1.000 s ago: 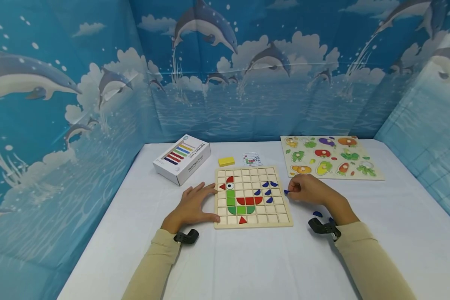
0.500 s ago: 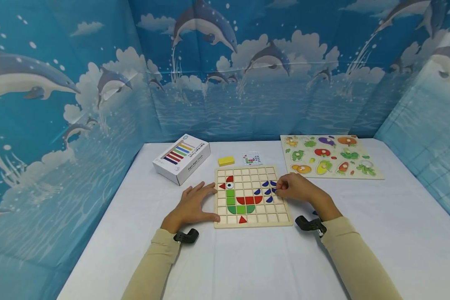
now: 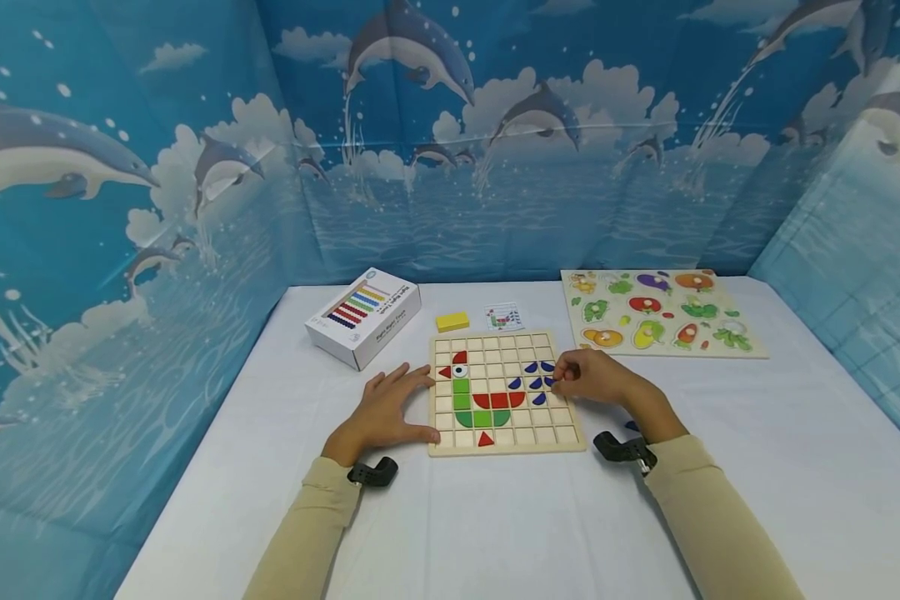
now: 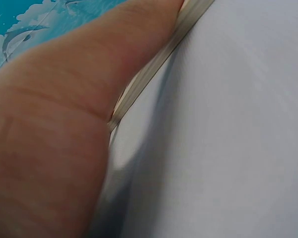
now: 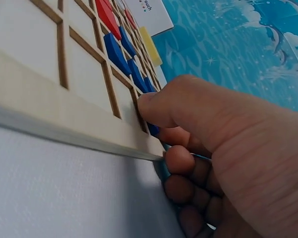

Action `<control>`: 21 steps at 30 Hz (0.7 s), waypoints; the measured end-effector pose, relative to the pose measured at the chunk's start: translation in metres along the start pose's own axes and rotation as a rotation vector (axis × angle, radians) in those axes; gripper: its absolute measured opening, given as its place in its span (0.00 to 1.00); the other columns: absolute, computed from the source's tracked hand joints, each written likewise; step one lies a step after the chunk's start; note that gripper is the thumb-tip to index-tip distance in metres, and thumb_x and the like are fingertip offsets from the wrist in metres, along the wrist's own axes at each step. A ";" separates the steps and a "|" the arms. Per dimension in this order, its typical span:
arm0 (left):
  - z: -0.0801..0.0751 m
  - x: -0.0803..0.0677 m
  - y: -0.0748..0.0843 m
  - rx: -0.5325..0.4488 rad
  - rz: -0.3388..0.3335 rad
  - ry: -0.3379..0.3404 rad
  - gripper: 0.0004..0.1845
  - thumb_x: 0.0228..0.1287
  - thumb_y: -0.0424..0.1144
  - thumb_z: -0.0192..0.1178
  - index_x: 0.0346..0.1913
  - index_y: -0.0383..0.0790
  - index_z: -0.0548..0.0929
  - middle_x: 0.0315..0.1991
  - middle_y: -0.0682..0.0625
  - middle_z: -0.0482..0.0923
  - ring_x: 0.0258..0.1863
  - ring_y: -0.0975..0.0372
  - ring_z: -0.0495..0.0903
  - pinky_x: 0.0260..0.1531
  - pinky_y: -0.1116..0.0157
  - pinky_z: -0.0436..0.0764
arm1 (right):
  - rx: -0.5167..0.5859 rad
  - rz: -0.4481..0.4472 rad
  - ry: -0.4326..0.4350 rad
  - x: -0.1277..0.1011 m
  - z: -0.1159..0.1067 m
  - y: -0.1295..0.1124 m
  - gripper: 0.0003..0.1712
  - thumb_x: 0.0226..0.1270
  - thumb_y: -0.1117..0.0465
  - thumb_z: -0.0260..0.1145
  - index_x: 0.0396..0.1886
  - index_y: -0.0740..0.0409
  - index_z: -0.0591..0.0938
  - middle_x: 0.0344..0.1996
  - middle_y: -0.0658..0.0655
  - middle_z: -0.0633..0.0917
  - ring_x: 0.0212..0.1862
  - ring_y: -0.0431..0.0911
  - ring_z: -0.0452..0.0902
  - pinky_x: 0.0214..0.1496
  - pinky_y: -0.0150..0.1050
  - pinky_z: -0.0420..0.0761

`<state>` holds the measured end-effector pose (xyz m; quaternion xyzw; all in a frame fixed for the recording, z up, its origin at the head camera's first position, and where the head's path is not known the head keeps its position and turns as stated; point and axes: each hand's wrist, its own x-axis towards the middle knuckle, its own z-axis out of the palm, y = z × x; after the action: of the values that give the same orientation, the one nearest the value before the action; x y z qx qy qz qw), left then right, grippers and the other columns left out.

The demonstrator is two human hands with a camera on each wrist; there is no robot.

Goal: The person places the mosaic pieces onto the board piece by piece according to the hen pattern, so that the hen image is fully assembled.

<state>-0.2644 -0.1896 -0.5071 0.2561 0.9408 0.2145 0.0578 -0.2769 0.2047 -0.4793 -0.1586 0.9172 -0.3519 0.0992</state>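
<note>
A wooden grid board [image 3: 525, 435] lies on the white table with red, green and blue pieces set in its squares. My left hand [image 3: 381, 413] rests at its left side, fingers spread, fingertips and thumb touching the board's edge. Over the right edge, my right hand [image 3: 598, 377] pinches a blue half-round piece [image 3: 548, 382] between thumb and index finger, down at a square in the right column. Several similar blue pieces [image 3: 536, 384] sit close by. In the right wrist view the thumb and curled fingers [image 5: 180, 161] partly hide the held piece [image 5: 153, 129].
Behind the board are a yellow block [image 3: 452, 321] and a small picture card [image 3: 503, 317]. A white box [image 3: 363, 318] stands at the back left, a vegetable puzzle board [image 3: 663, 315] at the back right. Another blue piece [image 3: 632, 426] lies beside my right wrist.
My right hand has moved left from beside the board onto its right column, carrying the blue half-round piece. In the last half second it barely shifts. The left hand stays put.
</note>
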 end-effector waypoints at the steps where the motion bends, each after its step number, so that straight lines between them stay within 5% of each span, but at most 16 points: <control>1: 0.000 0.000 0.000 -0.002 -0.002 0.000 0.51 0.43 0.77 0.68 0.71 0.58 0.70 0.79 0.59 0.56 0.79 0.54 0.44 0.74 0.44 0.41 | -0.002 -0.009 -0.002 -0.001 0.000 0.000 0.08 0.63 0.62 0.74 0.35 0.56 0.82 0.26 0.51 0.76 0.34 0.47 0.71 0.34 0.39 0.71; 7: 0.001 0.000 0.001 -0.004 -0.002 -0.003 0.52 0.43 0.77 0.69 0.71 0.57 0.70 0.78 0.58 0.56 0.79 0.54 0.44 0.73 0.43 0.42 | 0.022 -0.056 -0.023 -0.017 -0.008 0.009 0.10 0.66 0.63 0.73 0.43 0.58 0.82 0.30 0.52 0.77 0.35 0.47 0.72 0.35 0.37 0.74; 21: 0.002 0.000 -0.002 0.001 0.016 0.007 0.51 0.43 0.78 0.68 0.70 0.57 0.71 0.78 0.58 0.57 0.79 0.53 0.45 0.73 0.42 0.42 | -0.004 0.020 -0.044 -0.072 -0.027 0.037 0.09 0.69 0.60 0.69 0.47 0.53 0.84 0.39 0.50 0.80 0.43 0.48 0.73 0.46 0.38 0.78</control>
<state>-0.2648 -0.1902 -0.5092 0.2627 0.9391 0.2155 0.0526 -0.2260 0.2731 -0.4794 -0.1574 0.9170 -0.3454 0.1226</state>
